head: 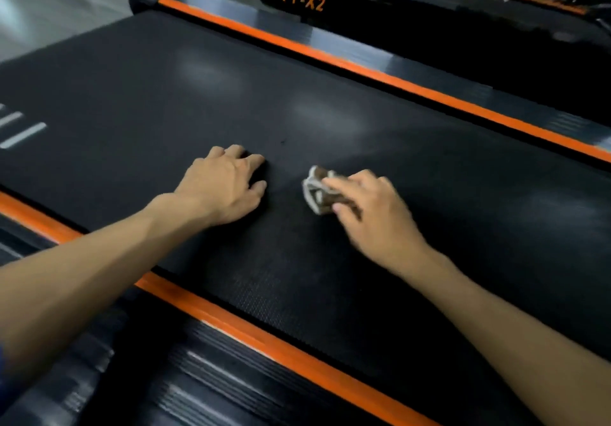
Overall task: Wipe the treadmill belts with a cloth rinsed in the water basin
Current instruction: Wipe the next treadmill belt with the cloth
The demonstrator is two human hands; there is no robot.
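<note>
Right hand pinches a small crumpled cloth against the treadmill belt, centre frame. Left hand rests on the belt, fingers loosely bent, holding nothing. The cloth looks soft, light and limp; bunching it under the fingertips should suit.

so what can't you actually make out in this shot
- Water basin: nowhere in the head view, so where it sits cannot be told.
- Cloth: motion-blurred and partly covered by the right hand; whether it is wet is unclear.
- Left hand: rests on the belt, its fingers curled under, so their tips are hidden.
- Second treadmill: cut off by the top edge; only "TT-X2" reads.
- Belt: glare and blur hide any dirt.
</note>
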